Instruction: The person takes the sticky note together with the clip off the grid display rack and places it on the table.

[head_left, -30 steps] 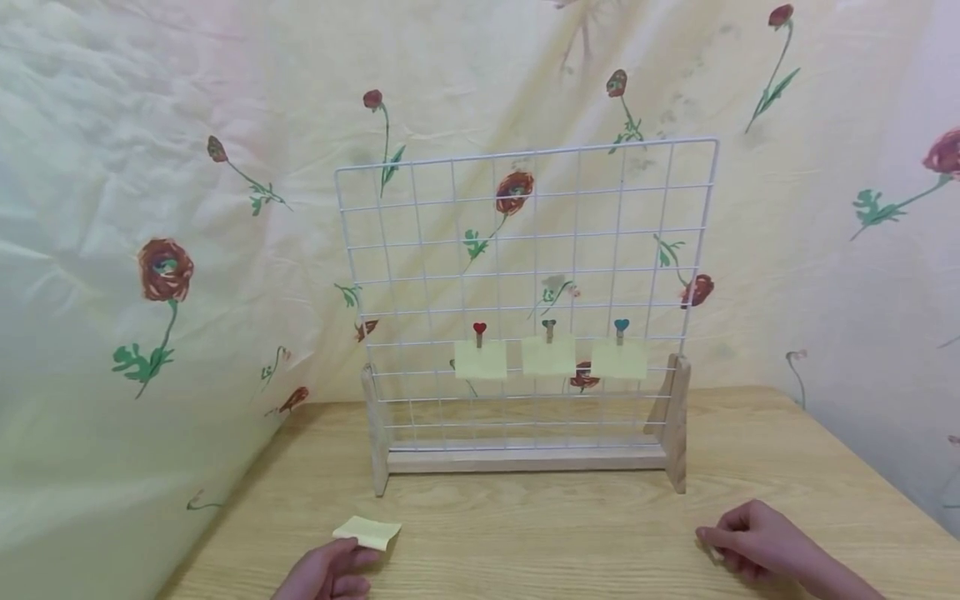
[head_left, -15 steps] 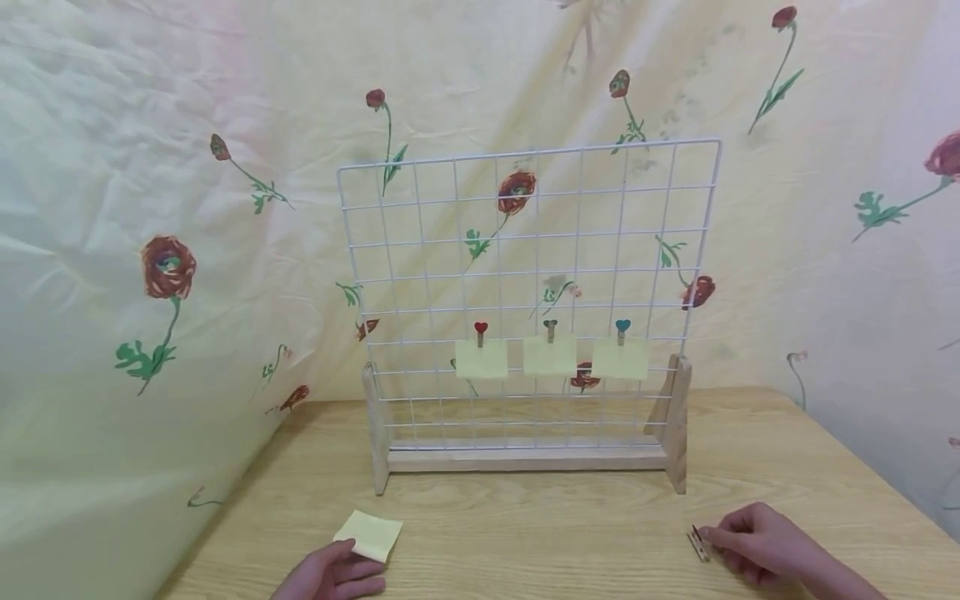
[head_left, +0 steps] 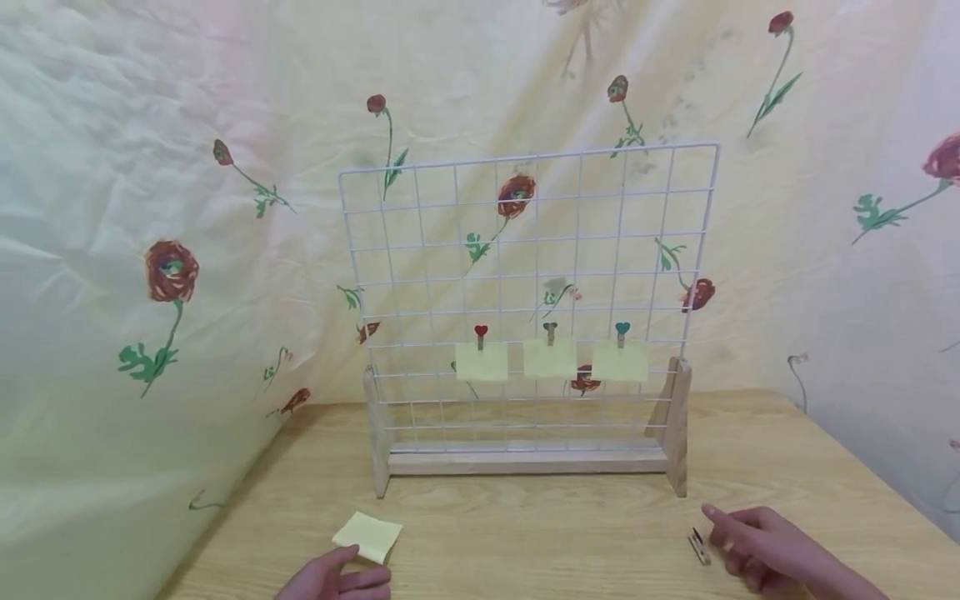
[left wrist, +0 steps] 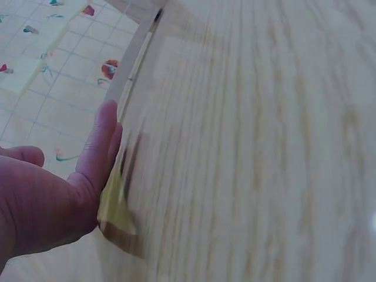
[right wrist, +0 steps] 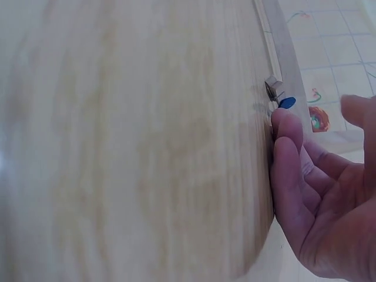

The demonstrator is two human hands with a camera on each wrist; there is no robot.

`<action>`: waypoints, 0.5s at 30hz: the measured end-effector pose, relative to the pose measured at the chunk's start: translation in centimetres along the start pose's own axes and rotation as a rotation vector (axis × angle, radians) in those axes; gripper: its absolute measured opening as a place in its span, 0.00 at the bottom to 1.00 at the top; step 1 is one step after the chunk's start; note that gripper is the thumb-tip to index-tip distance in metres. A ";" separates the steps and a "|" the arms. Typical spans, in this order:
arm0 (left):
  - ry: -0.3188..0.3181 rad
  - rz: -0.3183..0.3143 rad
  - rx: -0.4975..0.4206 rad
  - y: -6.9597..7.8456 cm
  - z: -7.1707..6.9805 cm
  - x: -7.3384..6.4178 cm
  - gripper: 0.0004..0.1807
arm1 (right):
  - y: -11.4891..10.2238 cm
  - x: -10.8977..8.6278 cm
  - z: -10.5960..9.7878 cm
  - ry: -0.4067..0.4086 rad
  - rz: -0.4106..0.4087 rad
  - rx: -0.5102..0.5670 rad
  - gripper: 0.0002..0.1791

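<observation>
A pale yellow paper note (head_left: 367, 535) lies on the table at the front left. My left hand (head_left: 333, 577) is at its near edge, thumb tip by the paper and fingers extended. In the left wrist view, the straight fingers (left wrist: 97, 141) stand beside the curled yellow note (left wrist: 116, 208). At the front right, a small wooden clothespin (head_left: 699, 547) lies on the table. My right hand (head_left: 765, 546) rests just right of it, thumb lifted away from the loosely bent fingers. The right wrist view shows the clothespin (right wrist: 274, 88) with a dark blue heart (right wrist: 287, 103) beyond the fingertips.
A white wire grid (head_left: 555, 250) stands upright in a wooden base (head_left: 525, 462) behind the hands. Three yellow notes hang low on it from clips with a red heart (head_left: 481, 332), a grey-green heart (head_left: 551, 327) and a blue heart (head_left: 622, 328). Flowered cloth (head_left: 300, 100) surrounds the table.
My right hand has let go of the clothespin, which now lies on the table, and the thumb has lifted. The note has settled flatter as my left hand loosened from it.
</observation>
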State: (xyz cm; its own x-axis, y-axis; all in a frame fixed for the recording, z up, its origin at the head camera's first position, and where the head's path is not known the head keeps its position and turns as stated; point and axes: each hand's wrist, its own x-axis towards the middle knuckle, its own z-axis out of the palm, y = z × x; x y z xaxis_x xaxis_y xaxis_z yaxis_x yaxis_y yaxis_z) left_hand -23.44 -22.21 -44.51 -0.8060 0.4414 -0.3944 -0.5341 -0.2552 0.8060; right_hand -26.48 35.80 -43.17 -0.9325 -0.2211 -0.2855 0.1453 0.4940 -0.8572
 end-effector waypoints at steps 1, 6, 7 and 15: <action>0.001 -0.003 -0.005 0.0 0.1 0.0 0.55 | 0.0 -0.1 0.0 0.001 0.003 0.016 0.32; 0.032 -0.002 -0.011 0.1 0.5 0.0 0.50 | -0.2 -0.4 -0.2 -0.009 0.004 0.077 0.40; 0.035 0.000 -0.011 0.1 0.6 -0.1 0.49 | -0.2 -0.5 -0.3 -0.013 0.005 0.080 0.41; 0.036 0.027 -0.017 0.1 0.3 -0.2 0.53 | -1.0 -0.8 -0.6 -0.036 0.005 0.078 0.43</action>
State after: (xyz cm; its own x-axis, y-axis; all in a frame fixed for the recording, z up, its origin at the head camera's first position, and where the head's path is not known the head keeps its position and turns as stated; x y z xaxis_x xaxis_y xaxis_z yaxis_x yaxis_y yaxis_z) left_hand -23.28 -22.01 -44.19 -0.8289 0.4027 -0.3882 -0.5157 -0.2816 0.8092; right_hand -26.09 36.00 -41.87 -0.9193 -0.2500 -0.3038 0.1762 0.4287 -0.8861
